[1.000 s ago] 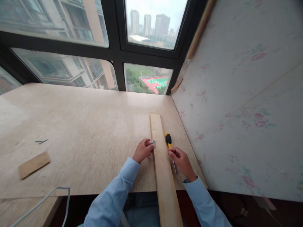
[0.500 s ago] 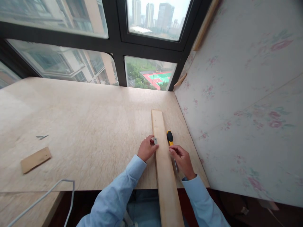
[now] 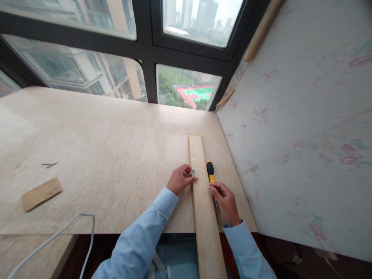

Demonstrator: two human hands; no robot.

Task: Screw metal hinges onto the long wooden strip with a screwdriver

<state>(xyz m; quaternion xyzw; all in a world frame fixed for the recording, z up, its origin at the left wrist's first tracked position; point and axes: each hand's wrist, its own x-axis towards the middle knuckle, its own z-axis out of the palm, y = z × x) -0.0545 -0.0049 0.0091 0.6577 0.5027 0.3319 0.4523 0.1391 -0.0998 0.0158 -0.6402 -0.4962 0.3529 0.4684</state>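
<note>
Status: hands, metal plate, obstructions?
Left hand holds metal plate on left edge of board. Right hand pinched, contents unclear. Screwdriver beside board, partly hidden by right hand.

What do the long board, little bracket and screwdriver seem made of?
Long board: apparently wood, smooth-looking and unpainted, by its pale, uneven tan. Little bracket: probably metal, silvery grey. Screwdriver: handle likely plastic or rubber, black and yellow; shaft grey, probably metal.

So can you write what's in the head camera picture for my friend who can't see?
A person's left hand holds a small metal plate at the left edge of a long wooden board. The right hand is by the board's right side, hiding part of a yellow-and-black screwdriver. The board lies on a pale tabletop by a window, overhanging the near edge.
</note>
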